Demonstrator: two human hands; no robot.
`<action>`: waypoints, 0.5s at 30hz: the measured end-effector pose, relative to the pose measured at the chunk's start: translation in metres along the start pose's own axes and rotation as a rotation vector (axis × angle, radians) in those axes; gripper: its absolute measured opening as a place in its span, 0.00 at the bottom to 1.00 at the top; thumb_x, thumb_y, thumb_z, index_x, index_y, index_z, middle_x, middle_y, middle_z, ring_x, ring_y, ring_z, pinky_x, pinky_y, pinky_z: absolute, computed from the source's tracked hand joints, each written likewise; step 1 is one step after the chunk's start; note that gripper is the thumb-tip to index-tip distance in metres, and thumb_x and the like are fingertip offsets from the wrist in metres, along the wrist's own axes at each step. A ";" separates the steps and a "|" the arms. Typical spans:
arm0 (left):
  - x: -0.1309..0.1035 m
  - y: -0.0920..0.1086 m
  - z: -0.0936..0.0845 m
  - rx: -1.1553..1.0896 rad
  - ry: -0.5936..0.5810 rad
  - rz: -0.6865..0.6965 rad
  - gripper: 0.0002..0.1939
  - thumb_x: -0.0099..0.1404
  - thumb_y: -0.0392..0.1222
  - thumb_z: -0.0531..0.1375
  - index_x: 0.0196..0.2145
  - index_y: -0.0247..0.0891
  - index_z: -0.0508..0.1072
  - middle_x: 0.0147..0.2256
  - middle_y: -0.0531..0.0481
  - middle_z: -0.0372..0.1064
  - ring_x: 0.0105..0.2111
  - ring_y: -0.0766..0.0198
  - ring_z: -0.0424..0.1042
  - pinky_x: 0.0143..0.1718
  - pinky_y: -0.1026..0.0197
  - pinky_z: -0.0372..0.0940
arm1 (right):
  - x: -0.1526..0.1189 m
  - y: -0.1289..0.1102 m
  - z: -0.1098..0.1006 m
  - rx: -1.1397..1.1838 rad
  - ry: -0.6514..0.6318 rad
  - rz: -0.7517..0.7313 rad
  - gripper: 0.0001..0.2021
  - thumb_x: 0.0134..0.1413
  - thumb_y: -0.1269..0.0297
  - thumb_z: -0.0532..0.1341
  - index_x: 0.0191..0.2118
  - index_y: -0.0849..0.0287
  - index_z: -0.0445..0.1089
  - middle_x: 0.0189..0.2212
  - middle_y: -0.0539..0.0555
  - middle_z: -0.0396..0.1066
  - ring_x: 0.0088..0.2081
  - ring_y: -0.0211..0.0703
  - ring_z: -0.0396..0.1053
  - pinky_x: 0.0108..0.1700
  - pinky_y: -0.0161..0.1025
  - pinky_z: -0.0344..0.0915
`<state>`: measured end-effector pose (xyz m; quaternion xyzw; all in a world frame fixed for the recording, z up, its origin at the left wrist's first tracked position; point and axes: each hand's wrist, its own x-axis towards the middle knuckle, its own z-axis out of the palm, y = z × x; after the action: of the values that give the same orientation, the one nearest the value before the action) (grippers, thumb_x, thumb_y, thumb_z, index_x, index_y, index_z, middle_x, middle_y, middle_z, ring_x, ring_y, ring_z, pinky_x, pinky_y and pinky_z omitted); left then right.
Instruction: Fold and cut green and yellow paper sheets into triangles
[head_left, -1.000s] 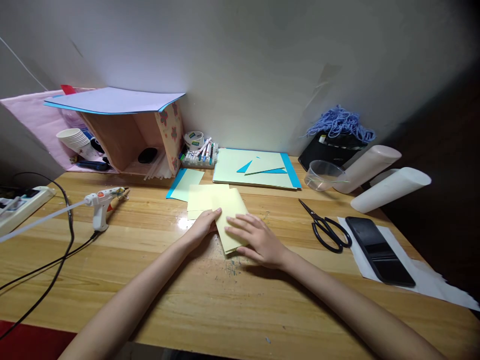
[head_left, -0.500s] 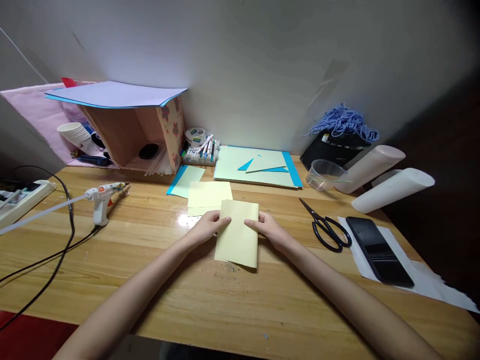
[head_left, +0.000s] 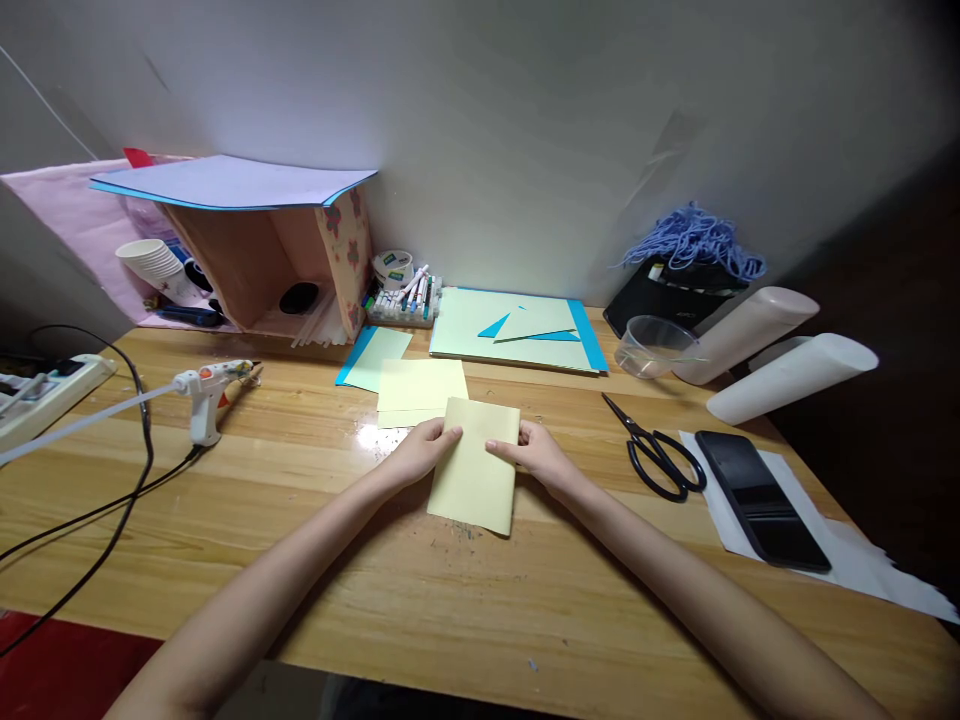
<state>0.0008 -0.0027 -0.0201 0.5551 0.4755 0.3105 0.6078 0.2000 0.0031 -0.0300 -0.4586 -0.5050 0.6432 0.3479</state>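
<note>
Pale yellow paper [head_left: 474, 485] is held over the middle of the desk [head_left: 435, 620]. The left hand [head_left: 421, 453] is clamped on its left edge, thumb on top; the right hand [head_left: 541, 456] grips its right edge likewise. Just behind lie yellow sheets [head_left: 421, 384]; scissors [head_left: 641, 436] rest rightward, near a phone [head_left: 759, 498].

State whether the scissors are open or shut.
Shut: the scissors lie on the table with their blades together, tapering to a single point.
</note>
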 end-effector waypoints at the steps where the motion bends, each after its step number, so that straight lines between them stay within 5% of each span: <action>1: 0.000 0.000 0.000 0.000 -0.002 -0.002 0.21 0.58 0.54 0.54 0.40 0.35 0.72 0.39 0.45 0.72 0.40 0.52 0.69 0.37 0.58 0.63 | 0.000 0.000 0.000 -0.002 -0.003 -0.003 0.22 0.37 0.58 0.68 0.41 0.64 0.69 0.42 0.60 0.72 0.42 0.51 0.71 0.44 0.46 0.67; 15: 0.002 -0.002 -0.001 0.012 -0.018 -0.002 0.21 0.59 0.54 0.54 0.40 0.33 0.71 0.38 0.44 0.72 0.40 0.52 0.69 0.37 0.58 0.63 | 0.000 0.000 0.001 0.013 -0.034 -0.008 0.23 0.38 0.59 0.67 0.43 0.63 0.68 0.42 0.59 0.73 0.42 0.51 0.71 0.44 0.47 0.68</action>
<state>0.0000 -0.0003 -0.0224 0.5609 0.4725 0.3020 0.6091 0.1995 0.0029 -0.0297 -0.4432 -0.5085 0.6528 0.3447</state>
